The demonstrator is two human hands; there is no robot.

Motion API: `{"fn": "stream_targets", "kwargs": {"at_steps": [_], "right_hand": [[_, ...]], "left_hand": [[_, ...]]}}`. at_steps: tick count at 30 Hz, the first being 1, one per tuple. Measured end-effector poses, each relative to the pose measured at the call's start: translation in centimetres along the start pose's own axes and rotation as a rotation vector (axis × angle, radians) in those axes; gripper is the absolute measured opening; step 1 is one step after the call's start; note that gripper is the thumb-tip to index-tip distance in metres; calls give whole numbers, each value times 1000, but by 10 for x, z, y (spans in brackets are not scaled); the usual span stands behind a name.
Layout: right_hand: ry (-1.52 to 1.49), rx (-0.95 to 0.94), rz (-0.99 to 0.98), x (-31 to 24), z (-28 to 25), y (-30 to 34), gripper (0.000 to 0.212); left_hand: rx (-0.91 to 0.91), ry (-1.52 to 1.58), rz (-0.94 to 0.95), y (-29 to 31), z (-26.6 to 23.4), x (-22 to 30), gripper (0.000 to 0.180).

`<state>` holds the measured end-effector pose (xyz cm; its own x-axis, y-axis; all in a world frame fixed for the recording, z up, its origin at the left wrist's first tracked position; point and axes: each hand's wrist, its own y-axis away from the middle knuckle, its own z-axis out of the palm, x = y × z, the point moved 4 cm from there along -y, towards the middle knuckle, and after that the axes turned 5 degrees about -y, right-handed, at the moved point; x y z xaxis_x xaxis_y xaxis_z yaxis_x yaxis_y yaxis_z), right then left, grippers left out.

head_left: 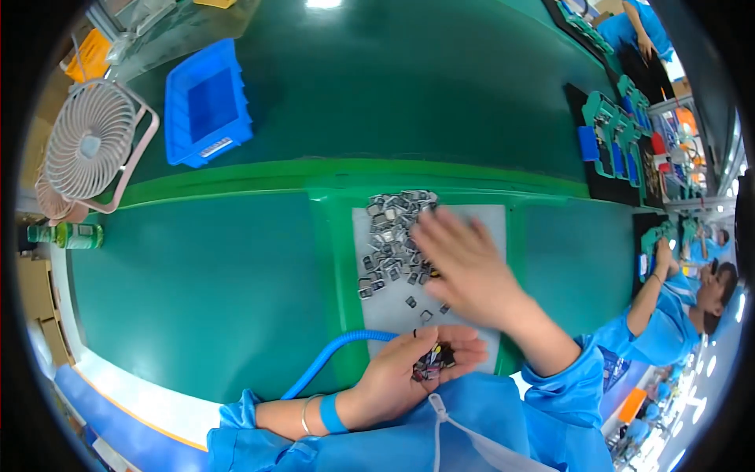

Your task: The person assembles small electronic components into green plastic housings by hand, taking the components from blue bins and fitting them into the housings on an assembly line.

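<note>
My left hand [393,376] is cupped palm up near my body, with a small heap of dark and coloured little parts [431,362] lying in it. Above the grey mat [493,228], my right hand [473,275] stretches flat with its fingers out, slightly blurred, and covers the right side of a pile of small metal-framed, dark-centred pieces [388,228]. Whether its fingers touch the pile I cannot tell. A few loose pieces [411,302] lie between the pile and my left hand. A blue band [333,414] and a thin bangle circle my left wrist.
A blue coiled cord [326,355] runs beside my left forearm. Far left are a blue bin [174,118], a pink fan [90,145] and a green bottle [79,235]. Green fixtures [613,130] stand at the right, where a co-worker in blue [657,330] sits.
</note>
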<state>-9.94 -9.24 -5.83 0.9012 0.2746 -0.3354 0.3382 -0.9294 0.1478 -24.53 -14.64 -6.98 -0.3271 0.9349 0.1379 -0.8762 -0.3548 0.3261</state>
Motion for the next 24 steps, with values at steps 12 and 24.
{"fn": "stream_targets", "kwargs": {"at_steps": [12, 24], "right_hand": [[-33, 247, 96, 38, -8, 35, 56], [-218, 341, 49, 20, -25, 1, 22]], "left_hand": [[44, -62, -89, 0, 3, -7, 50], [65, -69, -88, -1, -2, -6, 48]]}}
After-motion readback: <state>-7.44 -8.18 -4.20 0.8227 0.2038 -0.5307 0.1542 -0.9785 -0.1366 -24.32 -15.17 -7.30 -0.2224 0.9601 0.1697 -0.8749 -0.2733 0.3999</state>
